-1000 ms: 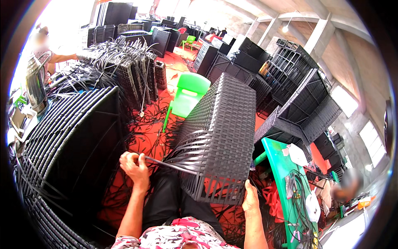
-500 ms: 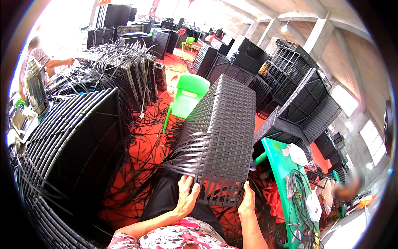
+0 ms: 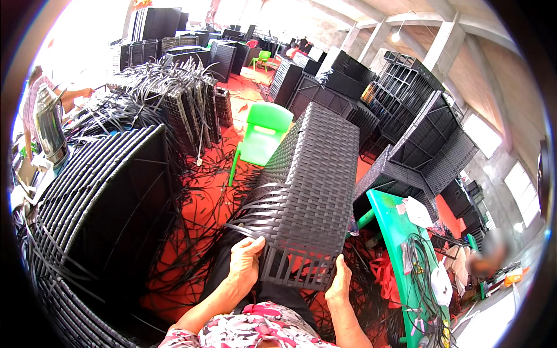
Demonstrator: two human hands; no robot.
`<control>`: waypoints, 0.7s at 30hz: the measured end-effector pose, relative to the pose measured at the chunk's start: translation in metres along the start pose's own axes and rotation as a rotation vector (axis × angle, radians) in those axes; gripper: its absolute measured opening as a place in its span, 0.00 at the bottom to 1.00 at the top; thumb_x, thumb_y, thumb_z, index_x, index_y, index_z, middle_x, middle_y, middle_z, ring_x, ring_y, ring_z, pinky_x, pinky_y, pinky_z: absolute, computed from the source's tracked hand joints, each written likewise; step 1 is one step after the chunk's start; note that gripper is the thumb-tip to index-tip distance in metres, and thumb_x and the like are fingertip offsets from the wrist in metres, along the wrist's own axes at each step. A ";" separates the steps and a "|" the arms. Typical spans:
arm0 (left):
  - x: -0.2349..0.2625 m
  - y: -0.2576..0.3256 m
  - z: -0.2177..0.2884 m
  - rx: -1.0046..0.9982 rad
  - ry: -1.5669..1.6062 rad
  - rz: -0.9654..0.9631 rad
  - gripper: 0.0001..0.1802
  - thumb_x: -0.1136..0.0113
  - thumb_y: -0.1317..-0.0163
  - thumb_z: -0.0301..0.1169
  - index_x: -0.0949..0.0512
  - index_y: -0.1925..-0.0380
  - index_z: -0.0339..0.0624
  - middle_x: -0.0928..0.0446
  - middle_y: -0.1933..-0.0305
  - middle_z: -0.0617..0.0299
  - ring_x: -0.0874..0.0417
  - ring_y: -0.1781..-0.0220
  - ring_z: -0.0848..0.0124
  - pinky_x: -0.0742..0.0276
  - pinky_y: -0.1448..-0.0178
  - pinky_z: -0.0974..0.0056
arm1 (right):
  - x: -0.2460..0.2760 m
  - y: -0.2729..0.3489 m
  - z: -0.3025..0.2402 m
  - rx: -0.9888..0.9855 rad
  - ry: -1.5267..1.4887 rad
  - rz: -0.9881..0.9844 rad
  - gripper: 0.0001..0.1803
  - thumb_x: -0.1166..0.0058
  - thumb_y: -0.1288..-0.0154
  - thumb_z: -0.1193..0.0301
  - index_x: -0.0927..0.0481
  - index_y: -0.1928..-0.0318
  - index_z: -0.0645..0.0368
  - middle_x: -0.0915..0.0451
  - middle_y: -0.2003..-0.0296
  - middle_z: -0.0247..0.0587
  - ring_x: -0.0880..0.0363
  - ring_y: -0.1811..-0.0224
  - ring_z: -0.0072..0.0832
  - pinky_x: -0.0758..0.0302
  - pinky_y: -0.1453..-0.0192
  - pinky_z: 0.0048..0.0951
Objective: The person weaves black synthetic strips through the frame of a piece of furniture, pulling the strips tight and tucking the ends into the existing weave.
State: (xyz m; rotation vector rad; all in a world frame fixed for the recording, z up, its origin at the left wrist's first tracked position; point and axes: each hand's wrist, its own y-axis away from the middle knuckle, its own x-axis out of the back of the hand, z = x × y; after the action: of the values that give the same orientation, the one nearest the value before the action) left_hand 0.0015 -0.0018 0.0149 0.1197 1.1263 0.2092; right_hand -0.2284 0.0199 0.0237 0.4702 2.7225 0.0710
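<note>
While the black woven box [image 3: 318,180] stands tilted over the person's dark trousers [image 3: 216,275], both hands are at its lower end. The left hand [image 3: 246,265] is at the box's lower left edge, close to some loose black strips [image 3: 264,206] that stick out of that side. Its thumb and fingers are bent in toward each other, but I cannot tell if that grip has a strip pinched in it. The right hand [image 3: 338,283] has its grip clamped on the lower right edge of the box, with the thumb showing and the other fingers mostly hidden. At the bottom of the box the weaving stops, and thin black bars [image 3: 321,272] show there with red peeking through. Just behind the box is a bright green chair [image 3: 268,122]. To the right of the box is a green desk [image 3: 387,217] with a bunch of black strips [image 3: 420,255] and a white thing [image 3: 441,285] on it. A stack of curved black panels [image 3: 104,180] is to the left of the box. Farther back on the box's left are a big messy pile of strips and panels [image 3: 185,104] and a shiny flask [image 3: 51,124]. Bits of black strip lie on the red floor [image 3: 168,298] around the box.
</note>
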 end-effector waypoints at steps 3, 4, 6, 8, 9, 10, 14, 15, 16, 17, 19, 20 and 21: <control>0.002 -0.004 0.001 -0.097 -0.059 -0.041 0.13 0.35 0.46 0.20 0.27 0.84 0.45 0.27 0.78 0.73 0.30 0.76 0.81 0.34 0.65 0.75 | 0.000 0.008 0.003 0.058 0.066 0.001 0.18 0.52 0.30 0.59 0.20 0.60 0.63 0.19 0.64 0.33 0.22 0.67 0.20 0.24 0.62 0.24; 0.007 -0.007 -0.003 -0.210 -0.111 -0.089 0.13 0.35 0.46 0.20 0.28 0.84 0.45 0.29 0.79 0.74 0.32 0.76 0.82 0.36 0.65 0.75 | 0.000 0.007 0.004 0.077 0.087 0.008 0.18 0.52 0.29 0.59 0.20 0.60 0.63 0.19 0.65 0.32 0.22 0.68 0.20 0.25 0.63 0.24; 0.008 -0.007 -0.007 -0.283 -0.165 -0.086 0.14 0.35 0.45 0.21 0.29 0.84 0.45 0.32 0.80 0.76 0.36 0.77 0.84 0.40 0.67 0.76 | 0.006 0.003 0.012 0.106 0.125 0.026 0.18 0.53 0.29 0.59 0.20 0.61 0.62 0.19 0.65 0.31 0.23 0.69 0.19 0.26 0.64 0.23; 0.001 -0.002 -0.012 -0.205 -0.168 0.015 0.15 0.35 0.45 0.22 0.29 0.85 0.45 0.35 0.81 0.78 0.40 0.77 0.85 0.43 0.68 0.76 | 0.010 0.001 0.012 0.113 0.139 0.027 0.19 0.54 0.29 0.59 0.20 0.62 0.63 0.20 0.66 0.31 0.25 0.68 0.18 0.27 0.63 0.23; 0.004 0.000 -0.016 -0.268 -0.221 -0.004 0.15 0.35 0.43 0.23 0.29 0.84 0.45 0.37 0.81 0.78 0.42 0.77 0.86 0.47 0.70 0.75 | 0.008 0.003 0.010 0.115 0.138 0.014 0.19 0.54 0.29 0.59 0.20 0.62 0.63 0.20 0.66 0.31 0.25 0.68 0.18 0.27 0.63 0.23; 0.003 0.002 -0.018 -0.310 -0.231 -0.026 0.16 0.35 0.43 0.25 0.31 0.84 0.46 0.39 0.81 0.79 0.45 0.78 0.86 0.50 0.71 0.75 | 0.005 0.005 0.007 0.117 0.136 0.000 0.19 0.54 0.28 0.59 0.20 0.62 0.63 0.20 0.66 0.31 0.25 0.68 0.18 0.27 0.62 0.23; 0.006 0.013 -0.026 -0.265 -0.252 -0.018 0.18 0.35 0.42 0.28 0.34 0.84 0.48 0.42 0.81 0.80 0.47 0.77 0.86 0.51 0.71 0.75 | 0.009 0.008 0.004 0.171 0.143 -0.013 0.18 0.54 0.29 0.60 0.20 0.63 0.64 0.20 0.66 0.32 0.24 0.67 0.19 0.27 0.60 0.23; 0.006 0.017 -0.028 -0.253 -0.253 -0.004 0.18 0.35 0.42 0.28 0.34 0.84 0.48 0.42 0.81 0.79 0.47 0.77 0.86 0.51 0.71 0.75 | 0.009 0.010 0.002 0.167 0.138 -0.017 0.18 0.54 0.28 0.61 0.20 0.62 0.64 0.20 0.65 0.32 0.24 0.66 0.18 0.28 0.60 0.23; 0.007 0.021 -0.031 -0.240 -0.254 0.010 0.18 0.35 0.41 0.28 0.34 0.84 0.48 0.42 0.80 0.79 0.47 0.77 0.86 0.51 0.71 0.75 | 0.008 0.013 0.000 0.174 0.140 -0.022 0.18 0.54 0.29 0.61 0.20 0.62 0.64 0.20 0.65 0.32 0.24 0.66 0.18 0.28 0.60 0.23; 0.011 0.024 -0.033 -0.219 -0.242 -0.007 0.15 0.35 0.41 0.28 0.31 0.83 0.46 0.38 0.79 0.79 0.43 0.76 0.85 0.46 0.69 0.75 | 0.007 0.015 -0.002 0.180 0.141 -0.027 0.17 0.53 0.29 0.61 0.20 0.62 0.65 0.20 0.65 0.32 0.24 0.65 0.18 0.28 0.60 0.23; 0.008 0.030 -0.029 -0.180 -0.184 0.012 0.13 0.36 0.41 0.28 0.28 0.81 0.46 0.34 0.77 0.78 0.38 0.74 0.84 0.41 0.65 0.75 | 0.008 0.018 -0.002 0.190 0.141 -0.030 0.17 0.53 0.29 0.62 0.20 0.62 0.65 0.20 0.65 0.31 0.24 0.65 0.18 0.28 0.59 0.23; 0.007 0.033 -0.027 -0.161 -0.155 0.021 0.12 0.36 0.41 0.28 0.27 0.80 0.45 0.31 0.76 0.77 0.35 0.73 0.84 0.39 0.64 0.75 | 0.009 0.017 -0.001 0.195 0.135 -0.029 0.18 0.53 0.29 0.61 0.20 0.61 0.65 0.20 0.65 0.32 0.24 0.65 0.18 0.28 0.59 0.23; 0.011 0.032 -0.027 -0.141 -0.070 -0.014 0.07 0.35 0.42 0.26 0.24 0.76 0.44 0.25 0.72 0.73 0.28 0.68 0.81 0.33 0.57 0.73 | 0.012 0.016 0.001 0.199 0.133 -0.027 0.18 0.53 0.29 0.61 0.20 0.61 0.65 0.20 0.64 0.32 0.24 0.65 0.19 0.27 0.59 0.23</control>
State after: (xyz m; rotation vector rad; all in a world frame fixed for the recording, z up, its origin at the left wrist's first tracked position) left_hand -0.0220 0.0320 0.0003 -0.0064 1.0387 0.2698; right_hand -0.2336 0.0390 0.0205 0.5002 2.8797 -0.1840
